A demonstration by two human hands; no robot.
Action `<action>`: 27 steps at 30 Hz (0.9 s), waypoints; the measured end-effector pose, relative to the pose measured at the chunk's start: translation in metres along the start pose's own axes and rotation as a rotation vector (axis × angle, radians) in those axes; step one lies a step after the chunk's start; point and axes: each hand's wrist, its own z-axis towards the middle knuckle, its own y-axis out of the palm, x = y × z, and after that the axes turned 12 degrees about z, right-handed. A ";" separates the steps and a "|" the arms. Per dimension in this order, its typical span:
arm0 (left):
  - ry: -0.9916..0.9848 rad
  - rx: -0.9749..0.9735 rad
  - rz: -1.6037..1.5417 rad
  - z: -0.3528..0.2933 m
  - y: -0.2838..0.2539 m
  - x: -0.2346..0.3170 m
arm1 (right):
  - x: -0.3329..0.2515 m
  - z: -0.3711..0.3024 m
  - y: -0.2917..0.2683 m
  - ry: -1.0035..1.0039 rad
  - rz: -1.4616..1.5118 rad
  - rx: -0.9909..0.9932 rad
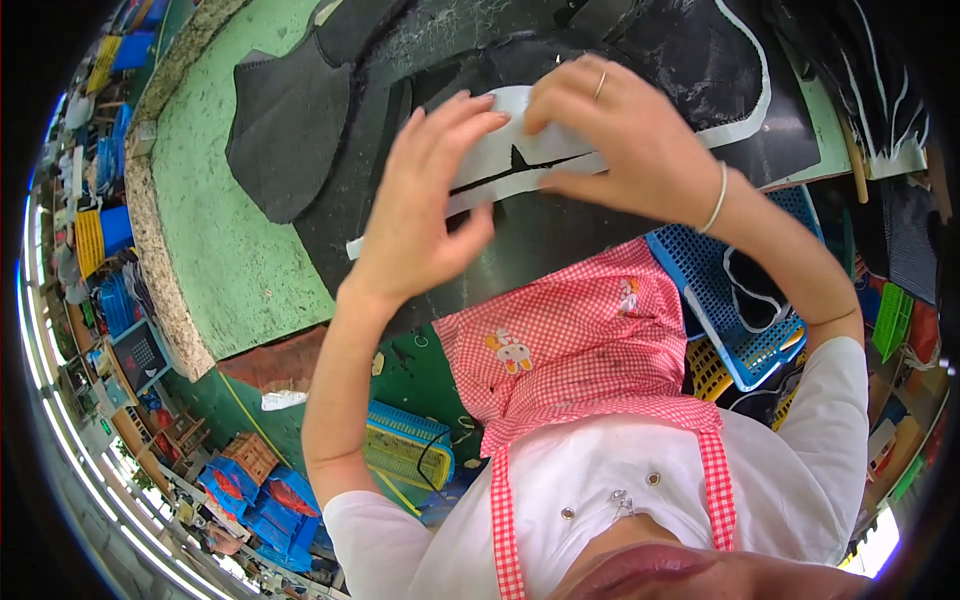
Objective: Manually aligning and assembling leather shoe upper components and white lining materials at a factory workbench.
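Note:
A white curved piece (pixel 512 118) with a dark notch in its lower edge lies among black, leather-like pieces on a black sheet (pixel 470 270). Below it runs a narrow white strip (pixel 525 183). At the left end of the white piece is my left hand (pixel 420 195), palm down, its fingers stretched and thumb apart. My right hand (pixel 630 140), with a ring and a pale wristband, bends over the right end. Its index finger and thumb are apart, their tips at the white piece and strip. Whether either hand presses on them is hard to see.
A grey-black cut piece (pixel 290 140) lies left on the green tabletop (pixel 215 240), beside its rough stone-like edge (pixel 160 260). White-edged black material (pixel 885 80) hangs at the far right. Below the table are a blue basket (pixel 735 325) and a yellow-blue crate (pixel 405 450).

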 end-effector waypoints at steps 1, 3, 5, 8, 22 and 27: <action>0.003 -0.005 0.063 -0.002 0.001 0.004 | -0.001 -0.003 0.007 -0.020 -0.040 0.025; 0.010 -0.009 0.124 -0.002 0.008 0.008 | 0.001 -0.009 0.012 -0.039 -0.084 0.050; -0.032 0.145 0.194 0.003 0.016 0.004 | 0.007 -0.008 0.012 -0.030 -0.108 0.034; -0.022 0.279 0.216 0.010 0.028 -0.003 | -0.005 0.001 0.013 0.040 -0.013 0.076; 0.313 0.044 0.380 0.001 -0.001 -0.001 | 0.000 -0.019 0.001 -0.193 -0.023 -0.124; 0.382 -0.044 0.377 0.003 -0.009 -0.002 | -0.001 -0.030 0.000 -0.154 -0.004 -0.131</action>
